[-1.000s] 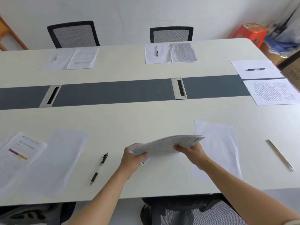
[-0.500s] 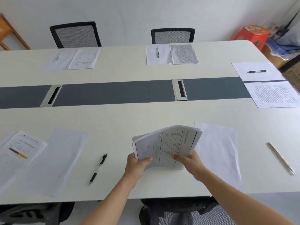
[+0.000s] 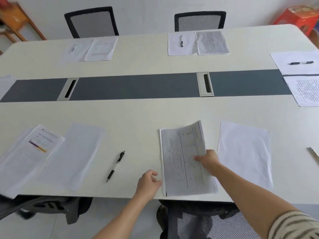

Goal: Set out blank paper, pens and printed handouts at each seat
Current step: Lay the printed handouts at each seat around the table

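1. The right hand (image 3: 208,160) grips the printed handout (image 3: 181,163) at its right edge. The thumb lies on top of the page and the fingers are tucked beneath, so that edge curls up off the table (image 3: 138,114). The rest of the page lies flat.
2. The left hand (image 3: 149,181) holds nothing. Its fingers are loosely curled just beside the handout's lower left edge; whether they touch the paper cannot be told.
3. The hands are apart, with the handout between them, close to the near edge of the table.
4. Just right of the right hand a blank sheet (image 3: 245,152) lies flat, with a narrow strip of bare table between it and the handout.
5. Well to the right of that, a slim pale stick (image 3: 313,155) is cut off at the picture's edge; what it is cannot be told.
6. Left of the left hand a pen (image 3: 115,166) lies on bare table, touching no paper.
7. Further left lies a second blank sheet (image 3: 76,156), and beyond it a second handout (image 3: 34,149) with a coloured band.
8. Beyond the hands, across the grey strip (image 3: 138,87), a far blank sheet (image 3: 174,47) carries a far pen (image 3: 181,41), beside a far printed page (image 3: 211,42).
9. Far right of the right hand, an end sheet (image 3: 296,56) bears an end pen (image 3: 302,62), near an end printed page (image 3: 307,90).
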Available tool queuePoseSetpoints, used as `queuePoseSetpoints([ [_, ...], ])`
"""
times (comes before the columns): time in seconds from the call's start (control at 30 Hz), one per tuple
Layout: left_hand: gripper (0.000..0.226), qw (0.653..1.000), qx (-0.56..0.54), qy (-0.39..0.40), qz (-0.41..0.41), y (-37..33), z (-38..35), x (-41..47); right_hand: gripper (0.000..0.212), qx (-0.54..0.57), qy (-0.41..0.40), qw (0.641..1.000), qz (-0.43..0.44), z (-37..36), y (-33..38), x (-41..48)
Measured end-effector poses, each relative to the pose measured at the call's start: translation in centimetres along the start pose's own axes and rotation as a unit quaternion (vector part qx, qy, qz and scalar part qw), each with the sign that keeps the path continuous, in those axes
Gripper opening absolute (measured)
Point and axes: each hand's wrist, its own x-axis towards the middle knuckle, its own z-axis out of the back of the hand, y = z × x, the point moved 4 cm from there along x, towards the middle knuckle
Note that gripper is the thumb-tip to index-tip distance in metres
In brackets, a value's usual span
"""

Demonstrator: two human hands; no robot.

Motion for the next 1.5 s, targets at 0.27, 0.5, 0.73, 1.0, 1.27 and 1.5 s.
queuePoseSetpoints([
  [0.27,0.07,0.959,0.256,-0.018,-0.12,-0.7,-3.1,-0.4,0.049,-0.268,-0.109,0.955,0.07,4.6,-1.2,-2.4],
  [0.5,0.084,0.922,0.362,-0.002,-0.139,-0.2,-5.8,0.4,0.047,-0.401,-0.021,0.899,0.175,2.7,-5.9,-4.9],
  [0.73,0.071,0.909,0.376,-0.028,-0.174,-0.7,-5.3,1.4,0.049,-0.391,-0.095,0.896,0.189,3.7,-6.6,-4.7],
  [1.0,0.068,0.909,0.381,-0.028,-0.167,-1.3,-5.4,1.7,0.067,-0.46,-0.035,0.875,0.145,7.3,-9.6,-3.1],
  [1.27,0.07,0.909,0.384,-0.018,-0.161,-1.4,-5.4,1.7,0.067,-0.469,-0.019,0.869,0.16,7.3,-10.0,-3.6],
  [1.5,0.07,0.895,0.405,-0.03,-0.185,-3.3,-6.2,1.0,0.063,-0.422,-0.056,0.89,0.165,9.5,-9.8,-3.9],
])
